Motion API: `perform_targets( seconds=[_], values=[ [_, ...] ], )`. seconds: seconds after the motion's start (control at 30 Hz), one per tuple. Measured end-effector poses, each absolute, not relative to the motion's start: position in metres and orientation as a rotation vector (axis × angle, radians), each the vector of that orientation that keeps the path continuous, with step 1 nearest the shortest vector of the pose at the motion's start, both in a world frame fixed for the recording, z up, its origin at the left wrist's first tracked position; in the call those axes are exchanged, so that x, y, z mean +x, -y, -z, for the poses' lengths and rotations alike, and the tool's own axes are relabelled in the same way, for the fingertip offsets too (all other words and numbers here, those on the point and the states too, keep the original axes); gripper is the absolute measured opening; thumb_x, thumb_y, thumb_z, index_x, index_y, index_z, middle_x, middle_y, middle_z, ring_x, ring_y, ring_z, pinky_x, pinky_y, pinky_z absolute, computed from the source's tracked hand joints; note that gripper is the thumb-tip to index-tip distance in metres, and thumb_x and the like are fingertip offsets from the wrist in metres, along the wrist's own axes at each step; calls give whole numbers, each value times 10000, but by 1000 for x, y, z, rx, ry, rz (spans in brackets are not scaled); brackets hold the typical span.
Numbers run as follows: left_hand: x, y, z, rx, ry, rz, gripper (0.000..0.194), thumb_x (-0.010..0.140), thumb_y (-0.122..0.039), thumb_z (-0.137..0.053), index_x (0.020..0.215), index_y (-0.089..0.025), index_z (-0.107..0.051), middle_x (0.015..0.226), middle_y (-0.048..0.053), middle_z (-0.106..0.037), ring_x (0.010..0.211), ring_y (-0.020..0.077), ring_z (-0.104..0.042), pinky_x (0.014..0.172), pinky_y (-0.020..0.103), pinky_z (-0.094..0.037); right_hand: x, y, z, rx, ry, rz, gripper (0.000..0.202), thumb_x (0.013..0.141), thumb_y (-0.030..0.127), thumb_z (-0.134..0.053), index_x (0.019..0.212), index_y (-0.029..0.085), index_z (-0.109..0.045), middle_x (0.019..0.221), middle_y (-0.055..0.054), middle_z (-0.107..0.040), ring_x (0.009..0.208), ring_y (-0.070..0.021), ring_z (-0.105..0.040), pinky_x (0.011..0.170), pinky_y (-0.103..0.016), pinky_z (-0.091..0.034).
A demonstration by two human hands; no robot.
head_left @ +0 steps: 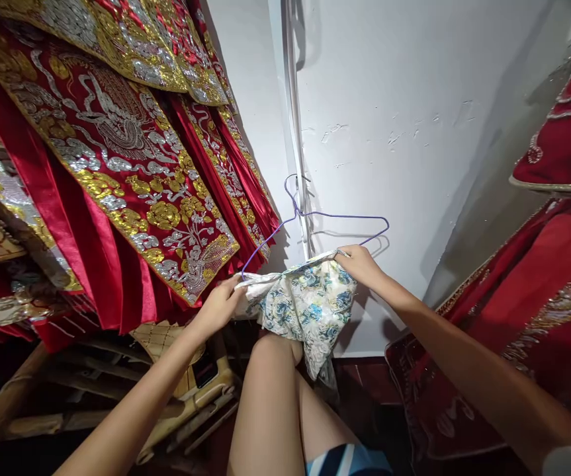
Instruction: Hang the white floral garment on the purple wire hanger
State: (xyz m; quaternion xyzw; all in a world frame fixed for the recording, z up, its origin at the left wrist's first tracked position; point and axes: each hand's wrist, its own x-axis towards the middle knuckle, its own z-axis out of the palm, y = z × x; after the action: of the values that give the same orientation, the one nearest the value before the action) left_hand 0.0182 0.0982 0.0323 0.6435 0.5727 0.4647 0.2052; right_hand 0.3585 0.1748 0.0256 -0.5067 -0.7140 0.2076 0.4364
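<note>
A white garment with a blue and green floral print (309,301) is stretched between my two hands. At its upper left edge my left hand (223,303) is closed around the gathered cloth. My right hand (358,264) pinches the band at the upper right. Behind it a purple wire hanger (345,215) hangs from a hook on the wall rail. The hanger's lower part is hidden by the cloth, so I cannot tell whether the garment is attached to it. The cloth's lower end droops in front of my knees.
Red embroidered costumes with gold and silver sequins (136,152) hang close on the left. More red beaded garments (543,291) are on the right. A bamboo chair (200,403) stands low at left, with a dark flat object (207,375) on it. A white wall (389,99) faces me.
</note>
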Motion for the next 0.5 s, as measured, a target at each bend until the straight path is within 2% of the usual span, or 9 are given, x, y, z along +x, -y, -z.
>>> perform_targets(
  seconds=[0.07, 0.17, 0.23, 0.3, 0.33, 0.4, 0.43, 0.47, 0.5],
  values=[
    [29, -102, -40, 1795, -1537, -1412, 119, 732, -212, -731, 849, -214, -752, 1047, 61, -748, 1154, 292, -614, 1030, 300, -415, 361, -164, -32, -1275, 1756, -511, 387, 782, 340, -542, 532, 227, -269, 525, 53, -235, 523, -106, -223, 516, -282, -169],
    [45, -111, -58, 1878, -1427, -1455, 81, 785, -195, -687, 857, -193, -723, 955, 40, -729, 976, 232, -639, 901, 257, -454, 356, -150, -38, -1285, 1759, -567, 389, 771, 328, -559, 518, 227, -280, 525, 55, -228, 515, -102, -214, 500, -276, -154],
    [53, -121, -69, 1935, -1323, -1479, 115, 803, -194, -672, 909, -185, -715, 875, 24, -698, 838, 184, -617, 795, 231, -458, 356, -144, -37, -1233, 1758, -618, 288, 790, 316, -534, 552, 214, -409, 533, 50, -303, 510, -108, -270, 493, -262, -196],
    [57, -131, -75, 1937, -1204, -1536, 212, 796, -206, -685, 1004, -185, -722, 851, 23, -683, 787, 162, -599, 736, 219, -452, 362, -142, -35, -1170, 1687, -567, 131, 799, 276, -513, 817, 199, -618, 591, 42, -438, 524, -127, -367, 511, -252, -276],
    [58, -136, -76, 1912, -1156, -1550, 248, 783, -223, -704, 1026, -179, -729, 854, 31, -688, 779, 162, -600, 717, 219, -454, 369, -144, -35, -1155, 1627, -501, 294, 785, 246, -520, 1052, 206, -636, 639, 39, -499, 543, -138, -417, 532, -254, -318],
    [59, -141, -76, 1829, -1104, -1529, 282, 743, -279, -756, 996, -155, -754, 840, 52, -705, 742, 170, -605, 670, 226, -460, 386, -153, -36, -1179, 1520, -347, 698, 727, 190, -560, 1417, 215, -452, 714, 32, -575, 585, -160, -491, 586, -269, -381],
    [58, -143, -76, 1781, -1092, -1509, 291, 717, -310, -784, 954, -143, -765, 829, 62, -714, 719, 173, -605, 640, 229, -460, 395, -160, -38, -1206, 1504, -295, 804, 701, 173, -578, 1482, 196, -386, 732, 23, -599, 606, -169, -514, 615, -281, -404],
    [58, -144, -77, 1733, -1083, -1496, 308, 692, -338, -808, 920, -134, -771, 824, 71, -722, 700, 175, -606, 612, 228, -459, 404, -168, -42, -1231, 1518, -274, 820, 686, 165, -589, 1485, 168, -403, 752, 5, -627, 636, -178, -540, 651, -295, -424],
    [56, -144, -78, 1689, -1076, -1485, 328, 676, -360, -825, 905, -130, -774, 823, 77, -729, 683, 175, -607, 584, 226, -456, 412, -176, -46, -1250, 1545, -279, 757, 681, 163, -595, 1430, 141, -492, 776, -19, -658, 672, -186, -565, 688, -307, -439]
  ],
)
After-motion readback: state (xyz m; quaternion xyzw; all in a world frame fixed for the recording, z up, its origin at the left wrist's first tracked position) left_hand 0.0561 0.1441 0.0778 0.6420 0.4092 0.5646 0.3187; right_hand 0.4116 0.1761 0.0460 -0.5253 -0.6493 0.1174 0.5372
